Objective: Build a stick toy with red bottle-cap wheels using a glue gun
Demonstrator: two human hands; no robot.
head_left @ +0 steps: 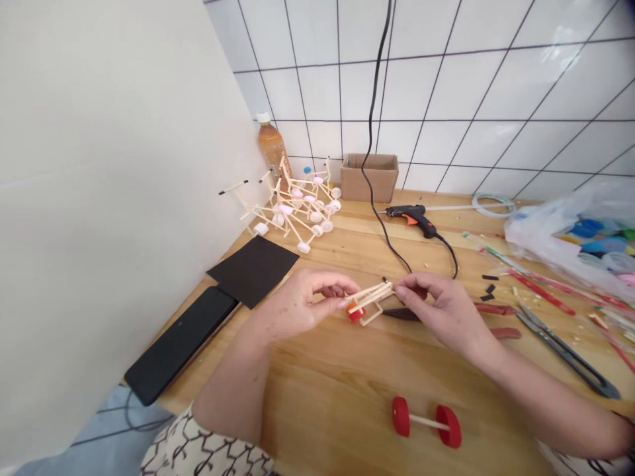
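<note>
Between my two hands is a small frame of thin wooden sticks (373, 295), held just above the table. My left hand (312, 301) pinches its left end, beside a red-orange bottle cap (355, 312). At the other end, the fingertips of my right hand (441, 307) close on the sticks. Pliers with reddish handles (496, 309) lie partly hidden behind my right hand. Nearer to me, a pair of red bottle-cap wheels (449, 426) is joined by a wooden stick axle (424, 421) on the table.
Several stick models with cap wheels (297, 205) stand back left by a drink bottle (272, 142). A cardboard box (370, 178), glue gun (414, 217), black sheet (254, 270), phone (181, 340), snips (570, 350) and bag of caps (585, 231) surround the work area. A black cable (371, 132) hangs down.
</note>
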